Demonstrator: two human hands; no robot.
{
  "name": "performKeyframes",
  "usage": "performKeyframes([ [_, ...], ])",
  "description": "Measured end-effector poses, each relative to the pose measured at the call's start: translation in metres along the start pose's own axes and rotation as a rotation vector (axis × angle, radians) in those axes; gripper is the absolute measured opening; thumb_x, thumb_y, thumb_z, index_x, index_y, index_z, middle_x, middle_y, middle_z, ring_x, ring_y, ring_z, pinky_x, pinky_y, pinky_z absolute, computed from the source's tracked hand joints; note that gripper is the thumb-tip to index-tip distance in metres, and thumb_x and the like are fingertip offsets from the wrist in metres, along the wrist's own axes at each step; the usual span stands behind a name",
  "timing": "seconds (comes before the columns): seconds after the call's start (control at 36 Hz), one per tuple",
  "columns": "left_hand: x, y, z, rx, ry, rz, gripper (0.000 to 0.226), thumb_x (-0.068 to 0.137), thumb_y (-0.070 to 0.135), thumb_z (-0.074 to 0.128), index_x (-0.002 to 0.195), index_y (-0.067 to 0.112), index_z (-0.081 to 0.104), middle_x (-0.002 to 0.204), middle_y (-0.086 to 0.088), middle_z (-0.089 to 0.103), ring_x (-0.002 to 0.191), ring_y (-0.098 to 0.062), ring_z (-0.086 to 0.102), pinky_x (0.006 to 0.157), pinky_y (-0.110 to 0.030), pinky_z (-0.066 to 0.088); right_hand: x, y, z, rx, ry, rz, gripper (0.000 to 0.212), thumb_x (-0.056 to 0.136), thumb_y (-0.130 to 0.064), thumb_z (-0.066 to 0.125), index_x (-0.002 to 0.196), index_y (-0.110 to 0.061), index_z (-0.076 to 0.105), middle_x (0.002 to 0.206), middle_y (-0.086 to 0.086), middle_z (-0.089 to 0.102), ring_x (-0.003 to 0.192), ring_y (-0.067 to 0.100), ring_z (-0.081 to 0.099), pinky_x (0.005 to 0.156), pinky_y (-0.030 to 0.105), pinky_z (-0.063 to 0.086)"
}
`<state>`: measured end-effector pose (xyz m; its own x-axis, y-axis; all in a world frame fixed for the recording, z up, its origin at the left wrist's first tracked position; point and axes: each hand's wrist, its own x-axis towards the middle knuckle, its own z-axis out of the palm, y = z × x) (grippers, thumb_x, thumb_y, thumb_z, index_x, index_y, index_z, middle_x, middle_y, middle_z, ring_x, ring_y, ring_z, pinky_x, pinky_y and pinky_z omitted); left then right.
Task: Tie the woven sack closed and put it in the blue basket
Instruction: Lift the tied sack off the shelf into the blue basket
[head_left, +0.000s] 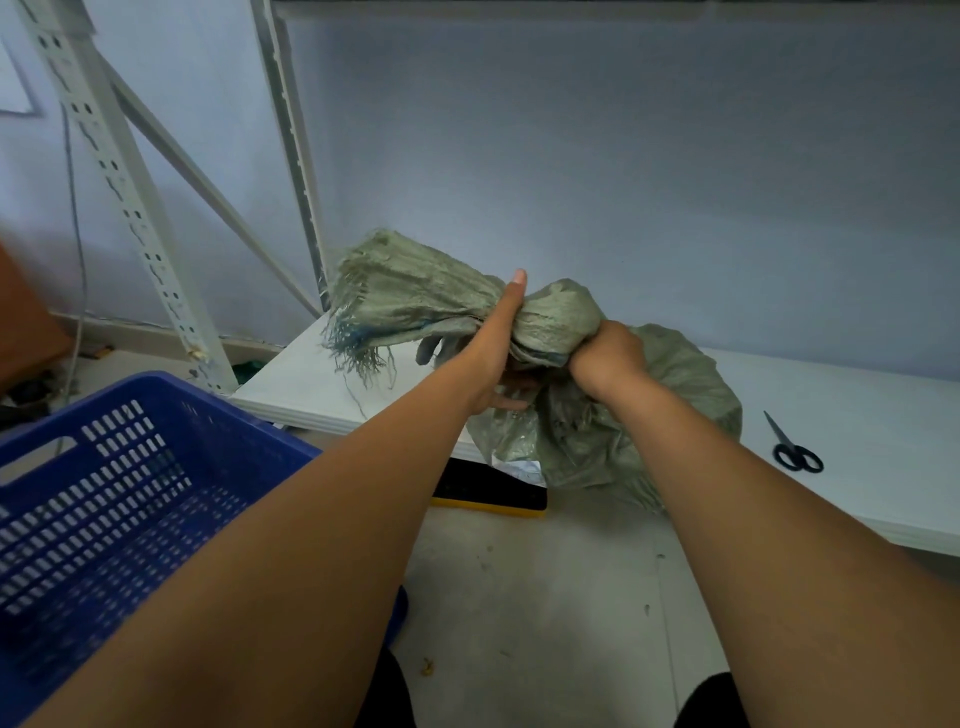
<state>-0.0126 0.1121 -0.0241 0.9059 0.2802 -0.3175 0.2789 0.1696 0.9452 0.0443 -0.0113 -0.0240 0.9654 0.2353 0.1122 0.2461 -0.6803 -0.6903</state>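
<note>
Centre frame: left hand (493, 358) and right hand (605, 358) both clenched on gathered neck of woven sack (623, 431) on white shelf (857, 415). Blue basket (104, 493) lower left. Best: twist neck tight, keep frayed end free for knot.

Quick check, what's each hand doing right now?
Left hand: closed around the gathered neck of the woven sack.
Right hand: closed on the same neck, just beside it.

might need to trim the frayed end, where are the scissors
In the head view the scissors lie flat on the white shelf board, far right, just right of the sack and beyond the right hand.
</note>
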Motion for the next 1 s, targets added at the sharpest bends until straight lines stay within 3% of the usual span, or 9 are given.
performKeyframes([
  [0.31, 0.001, 0.006, -0.002, -0.512, 0.078, 0.126, 0.091, 0.077, 0.092, 0.039, 0.120, 0.017, 0.070, 0.116, -0.012, 0.074, 0.108, -0.035, 0.069, 0.093, -0.057, 0.056, 0.005, -0.023, -0.010, 0.318, 0.285, -0.025, 0.022, 0.098, -0.007, 0.044, 0.098, -0.015, 0.064, 0.089, -0.002, 0.059, 0.072, 0.010, 0.051, 0.063, 0.020, 0.039],
  [0.36, -0.003, 0.011, 0.000, -0.508, 0.094, 0.149, 0.090, 0.078, 0.090, 0.043, 0.122, 0.017, 0.069, 0.116, -0.012, 0.074, 0.109, -0.034, 0.069, 0.090, -0.054, 0.058, 0.006, -0.027, -0.014, 0.377, 0.327, -0.033, 0.025, 0.098, -0.005, 0.042, 0.098, -0.015, 0.064, 0.084, -0.005, 0.057, 0.065, -0.001, 0.045, 0.050, 0.013, 0.032],
  [0.5, -0.010, 0.013, 0.003, -0.405, 0.149, 0.148, 0.079, 0.082, 0.086, 0.041, 0.114, 0.020, 0.071, 0.109, -0.009, 0.073, 0.098, -0.027, 0.069, 0.088, -0.048, 0.059, 0.006, -0.032, -0.016, 0.479, 0.390, -0.057, 0.029, 0.095, -0.002, 0.040, 0.095, -0.014, 0.066, 0.082, -0.005, 0.060, 0.069, 0.006, 0.050, 0.055, 0.015, 0.039],
  [0.58, -0.017, 0.011, 0.003, -0.276, 0.209, 0.072, 0.104, 0.063, 0.100, 0.042, 0.133, 0.025, 0.060, 0.130, -0.005, 0.066, 0.111, -0.029, 0.064, 0.088, -0.050, 0.059, 0.009, -0.034, -0.019, 0.526, 0.428, -0.051, 0.027, 0.095, -0.003, 0.040, 0.088, -0.016, 0.062, 0.082, -0.003, 0.062, 0.072, 0.012, 0.052, 0.065, 0.026, 0.043],
  [0.72, 0.008, 0.002, 0.000, -0.148, 0.172, -0.089, 0.150, 0.019, 0.113, 0.036, 0.148, 0.037, 0.045, 0.154, -0.006, 0.047, 0.136, -0.040, 0.046, 0.106, -0.073, 0.030, 0.011, -0.038, -0.025, 0.667, 0.463, -0.079, 0.029, 0.095, 0.001, 0.038, 0.083, -0.016, 0.058, 0.073, -0.010, 0.056, 0.063, 0.003, 0.044, 0.062, 0.023, 0.041],
  [0.81, -0.032, 0.018, 0.004, -0.109, 0.071, -0.075, 0.106, 0.073, 0.099, 0.023, 0.144, 0.026, 0.052, 0.116, 0.001, 0.068, 0.108, -0.022, 0.061, 0.098, -0.059, 0.047, 0.010, -0.041, -0.024, 0.690, 0.452, -0.101, 0.033, 0.096, 0.001, 0.037, 0.076, -0.018, 0.056, 0.072, -0.010, 0.055, 0.062, 0.003, 0.043, 0.059, 0.020, 0.039],
  [0.89, -0.033, 0.014, 0.002, -0.076, 0.011, -0.005, 0.079, 0.091, 0.081, 0.014, 0.103, 0.025, 0.068, 0.055, 0.003, 0.070, 0.060, -0.017, 0.065, 0.060, -0.034, 0.049, 0.012, -0.045, -0.022, 0.755, 0.445, -0.099, 0.040, 0.095, 0.001, 0.037, 0.066, -0.023, 0.048, 0.069, -0.010, 0.053, 0.060, 0.005, 0.040, 0.060, 0.024, 0.038],
  [0.94, -0.032, 0.014, 0.000, -0.091, 0.001, 0.006, 0.075, 0.090, 0.083, 0.014, 0.085, 0.026, 0.064, 0.052, 0.001, 0.069, 0.066, -0.020, 0.062, 0.066, -0.039, 0.051, 0.013, -0.046, -0.020, 0.771, 0.443, -0.104, 0.039, 0.094, 0.002, 0.038, 0.066, -0.023, 0.050, 0.069, -0.010, 0.053, 0.061, 0.005, 0.041, 0.062, 0.024, 0.038],
  [1.0, -0.024, 0.012, -0.002, -0.123, 0.011, -0.013, 0.081, 0.086, 0.088, 0.016, 0.096, 0.026, 0.067, 0.071, -0.003, 0.070, 0.080, -0.024, 0.060, 0.092, -0.058, 0.050, 0.014, -0.047, -0.018, 0.745, 0.442, -0.114, 0.034, 0.092, 0.002, 0.038, 0.072, -0.020, 0.055, 0.070, -0.010, 0.055, 0.063, 0.005, 0.043, 0.063, 0.025, 0.040],
])
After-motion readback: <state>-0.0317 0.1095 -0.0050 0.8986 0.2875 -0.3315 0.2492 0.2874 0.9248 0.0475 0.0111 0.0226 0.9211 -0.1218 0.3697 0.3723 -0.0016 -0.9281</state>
